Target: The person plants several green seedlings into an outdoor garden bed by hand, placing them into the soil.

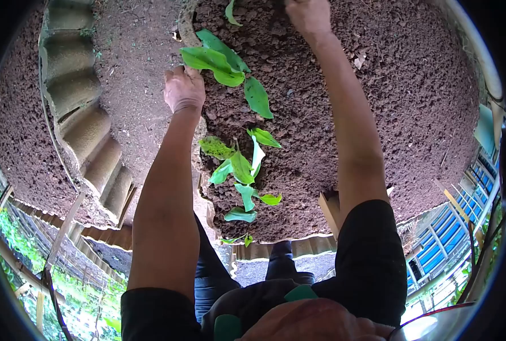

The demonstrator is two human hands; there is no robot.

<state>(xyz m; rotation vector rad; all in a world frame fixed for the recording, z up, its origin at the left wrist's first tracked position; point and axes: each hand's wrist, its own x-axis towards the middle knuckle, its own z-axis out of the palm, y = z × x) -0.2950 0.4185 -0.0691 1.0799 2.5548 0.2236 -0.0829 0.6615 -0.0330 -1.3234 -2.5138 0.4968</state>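
Note:
My left hand (184, 88) rests at the rim of a raised soil bed, its fingers curled in against a broad green leaf (213, 63). What lies inside those fingers is hidden. At the top edge of the view, my right hand (311, 16) is down at the dark crumbly soil (298, 131), its fingers bent together and partly cut off by the frame. A second broad leaf (222, 48) lies behind the first, and a spotted leaf (258, 98) lies just below them. Nearer my body, a leafy seedling clump (241, 167) stands along the bed's left side.
A corrugated sheet edging (88, 133) borders another bed on the left, across a bare earth path (131, 74). A wooden post (330, 211) stands by my right elbow. Blue slatted panels (443, 234) are at the right. A small leaf (231, 12) lies near the top.

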